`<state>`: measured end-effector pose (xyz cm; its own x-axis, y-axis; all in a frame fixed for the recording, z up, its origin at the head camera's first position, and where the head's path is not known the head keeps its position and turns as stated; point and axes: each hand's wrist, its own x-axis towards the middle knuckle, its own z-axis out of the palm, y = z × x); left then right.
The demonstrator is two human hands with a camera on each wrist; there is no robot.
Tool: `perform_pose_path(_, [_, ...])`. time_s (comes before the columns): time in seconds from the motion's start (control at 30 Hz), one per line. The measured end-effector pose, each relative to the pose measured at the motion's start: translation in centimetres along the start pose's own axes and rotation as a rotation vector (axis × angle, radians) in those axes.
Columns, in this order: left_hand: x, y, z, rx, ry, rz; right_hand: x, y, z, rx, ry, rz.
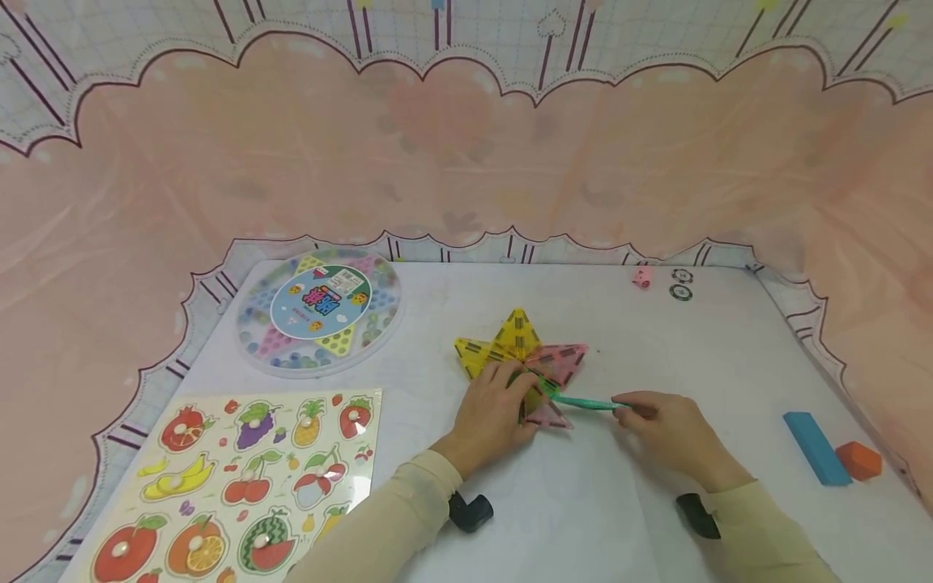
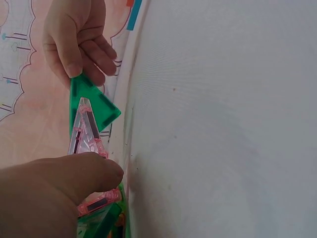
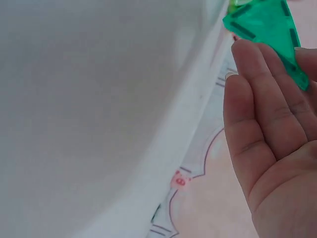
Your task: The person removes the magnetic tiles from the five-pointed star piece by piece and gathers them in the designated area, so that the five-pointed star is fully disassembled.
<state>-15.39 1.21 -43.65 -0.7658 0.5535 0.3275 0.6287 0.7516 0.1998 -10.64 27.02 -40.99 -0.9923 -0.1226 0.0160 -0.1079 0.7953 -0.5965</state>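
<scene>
Near the middle of the white table sits a star of translucent magnetic tiles (image 1: 519,330), with yellow and pink points and some green near its centre. My left hand (image 1: 492,413) holds the star at its near left side; the thumb crosses a pink tile (image 2: 88,141) in the left wrist view. Between thumb and fingers, my right hand (image 1: 674,429) pinches one corner of a green triangular magnetic tile (image 1: 589,403). That tile's other end meets the star's right side, but whether it is joined there I cannot tell. The left fingers cover part of the star.
A round marble board game (image 1: 248,332) lies back left, with a fruit puzzle board (image 1: 291,405) before it. At right are a blue block (image 1: 816,449) and an orange block (image 1: 860,461). A pink pig figure (image 1: 642,278) and two dark rings (image 1: 681,292) lie far back.
</scene>
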Motion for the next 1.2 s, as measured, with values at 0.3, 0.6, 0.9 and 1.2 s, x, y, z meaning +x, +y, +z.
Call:
perform_pose_path(0.3, [0.0, -0.1, 0.4, 0.015, 0.001, 0.002, -0.3, 1.7, -2.2, -0.001, 0.054, 0.047])
perform_pose_path(0.6, [0.0, -0.2, 0.4, 0.019, -0.009, -0.002, 0.6, 3.8, -3.8, -0.03, 0.085, 0.108])
perform_pose_path(0.9, [0.0, -0.1, 0.3, 0.013, 0.001, 0.003, 2.1, 5.5, -4.5, -0.044, 0.089, 0.158])
perform_pose_path(1.2, [0.0, 0.0, 0.2, 0.012, -0.027, -0.007, 3.6, 6.7, -4.5, -0.047, 0.09, 0.201])
